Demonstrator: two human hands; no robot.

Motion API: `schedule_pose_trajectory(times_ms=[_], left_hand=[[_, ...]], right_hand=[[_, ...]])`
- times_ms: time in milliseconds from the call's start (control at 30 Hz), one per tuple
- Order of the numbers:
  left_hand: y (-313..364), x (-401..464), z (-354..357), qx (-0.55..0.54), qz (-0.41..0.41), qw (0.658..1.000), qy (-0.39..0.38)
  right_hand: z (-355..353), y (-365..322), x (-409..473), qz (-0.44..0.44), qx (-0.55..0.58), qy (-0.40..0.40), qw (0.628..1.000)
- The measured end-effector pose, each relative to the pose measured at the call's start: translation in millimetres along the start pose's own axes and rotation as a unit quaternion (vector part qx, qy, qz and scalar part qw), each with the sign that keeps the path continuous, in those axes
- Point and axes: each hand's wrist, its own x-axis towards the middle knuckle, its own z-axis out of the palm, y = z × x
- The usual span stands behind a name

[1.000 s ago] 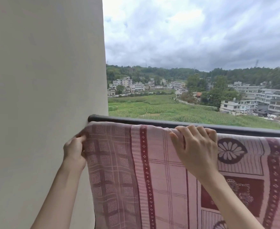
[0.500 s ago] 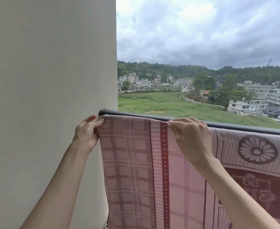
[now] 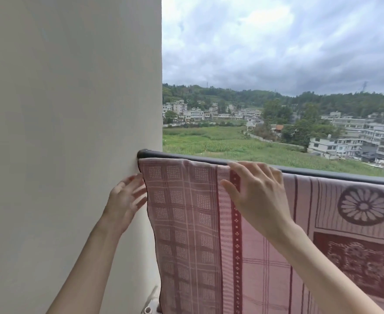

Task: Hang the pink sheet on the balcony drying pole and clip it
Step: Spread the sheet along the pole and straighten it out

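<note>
Pink woven sheet (image 3: 209,234) shows maroon checks, dotted stripes and a flower medallion; dark grey metal pole (image 3: 322,172); cream wall (image 3: 73,132).

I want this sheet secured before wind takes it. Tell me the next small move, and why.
Probably reach for a clip and pin the top edge. The pink sheet already drapes over the pole up to the wall, both hands, left hand and right hand, are open, and no clip shows on it.
</note>
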Motion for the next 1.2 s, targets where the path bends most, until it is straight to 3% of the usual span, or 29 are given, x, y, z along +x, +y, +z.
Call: schedule_pose_trajectory(times_ms=[100, 200, 400, 533, 733, 833, 967, 1100, 1200], left_hand=[[-26, -18, 0, 0.113, 0.007, 0.993, -0.037], [-56, -44, -13, 0.162, 0.022, 0.986, -0.04], [-143, -104, -63, 0.215, -0.05, 0.975, -0.042], [-191, -155, -97, 0.231, -0.114, 0.965, -0.049], [-266, -201, -142, 0.38, -0.19, 0.904, -0.041], [-278, -215, -132, 0.378, -0.224, 0.897, -0.035], [-225, -227, -173, 0.307, -0.248, 0.918, -0.019], [-243, -251, -187, 0.281, -0.248, 0.927, 0.018], [-256, -271, -197, 0.291, -0.28, 0.914, 0.03]], right_hand=[[17, -4, -19, -0.022, -0.043, -0.002, 0.999], [34, -15, -65, -0.043, -0.007, -0.011, 0.999], [89, -23, -188, 0.018, -0.014, -0.233, 0.972], [96, -48, -262, 0.072, 0.017, -0.312, 0.947], [101, -67, -330, 0.183, 0.128, -0.44, 0.87], [104, -84, -335, 0.253, 0.21, -0.444, 0.834], [99, -179, -283, 0.282, 0.249, -0.417, 0.827], [121, -215, -274, 0.304, 0.204, -0.406, 0.837], [144, -224, -283, 0.301, 0.166, -0.384, 0.857]])
